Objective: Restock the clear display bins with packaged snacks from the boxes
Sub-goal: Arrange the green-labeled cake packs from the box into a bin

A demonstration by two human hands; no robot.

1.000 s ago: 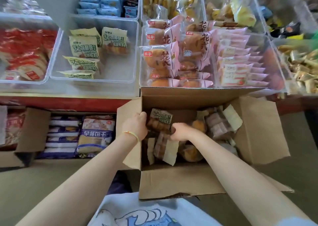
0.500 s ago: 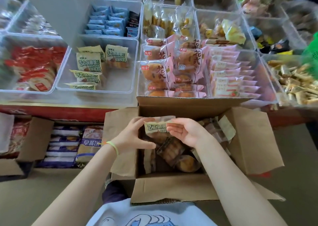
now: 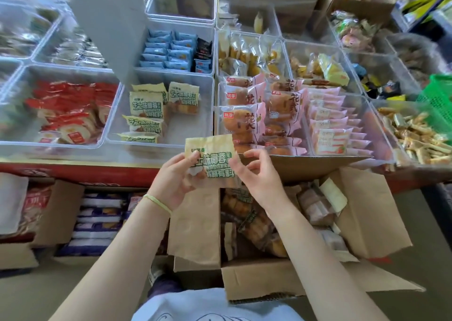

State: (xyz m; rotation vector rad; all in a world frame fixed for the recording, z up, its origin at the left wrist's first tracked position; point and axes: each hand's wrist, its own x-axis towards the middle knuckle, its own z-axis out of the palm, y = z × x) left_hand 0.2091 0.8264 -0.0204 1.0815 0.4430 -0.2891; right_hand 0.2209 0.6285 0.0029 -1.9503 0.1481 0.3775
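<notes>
Two bare hands hold one cream-coloured snack packet [image 3: 210,160] with green lettering, raised above an open cardboard box [image 3: 367,213]. The left hand [image 3: 174,179] grips the packet's left side, its thumb pressed across the front and its fingers curled behind. The right hand [image 3: 259,174] pinches the packet's right edge between thumb and forefinger, the other fingers loosely spread and raised. A thin yellow-green band [image 3: 156,202] circles the left wrist.

The packet hangs in front of the near edge of a tabletop covered in clear display bins. Just beyond it, slightly left, a clear bin [image 3: 186,135] holds a few matching cream-and-green packets [image 3: 146,105], some upright, some lying flat, gathered toward its left and back. To the left, another bin holds red-wrapped packets [image 3: 68,110]. To the right, a bin is packed with pink-wrapped round cakes [image 3: 244,120], and next to it stand rows of pale pink sandwich packets [image 3: 327,125]. Behind these, a bin holds small blue packets [image 3: 168,52].

The box below the hands has its flaps folded outward and contains more wrapped cakes [image 3: 256,225]. On the floor to the left sits a second cardboard box [image 3: 61,213] filled with blue-and-white packets [image 3: 97,223]. A green plastic basket [image 3: 437,96] shows at the right edge.
</notes>
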